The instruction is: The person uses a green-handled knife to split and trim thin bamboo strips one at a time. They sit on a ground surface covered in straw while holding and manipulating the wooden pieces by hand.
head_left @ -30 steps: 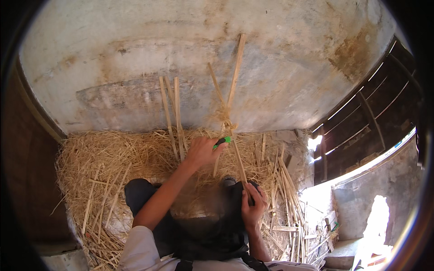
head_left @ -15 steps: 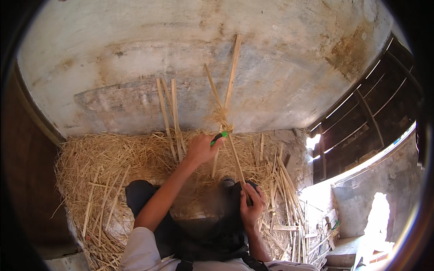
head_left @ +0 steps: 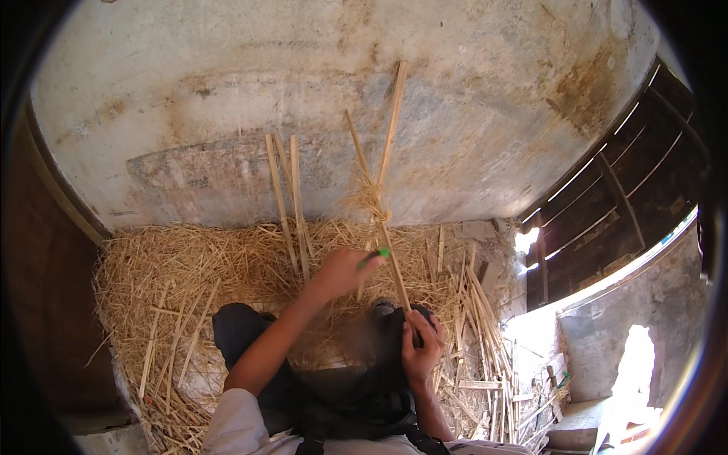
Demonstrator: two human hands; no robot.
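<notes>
My right hand point(head_left: 423, 349) is closed round the near end of a long, thin wooden strip point(head_left: 395, 265), which slants up and away over my right knee. My left hand point(head_left: 339, 273) grips a green-and-black handled tool point(head_left: 373, 258) beside the strip's middle; its working end cannot be made out. Farther up, a tuft of pale fibres or shavings point(head_left: 371, 199) bunches around the strip, where it meets a second wooden stick point(head_left: 390, 125) leaning up against the wall and a shorter one point(head_left: 356, 140).
Several upright sticks point(head_left: 276, 186) lean on the stained wall point(head_left: 227, 91) to the left. Shavings point(head_left: 182, 265) cover the ground around my dark-clad knees point(head_left: 243, 330). More strips point(head_left: 485, 326) lie in a heap at right, below a slatted dark wall point(head_left: 614, 197).
My left hand has moved with the green-and-black tool down the strip, towards me, away from the tuft. The right hand stays in place on the strip.
</notes>
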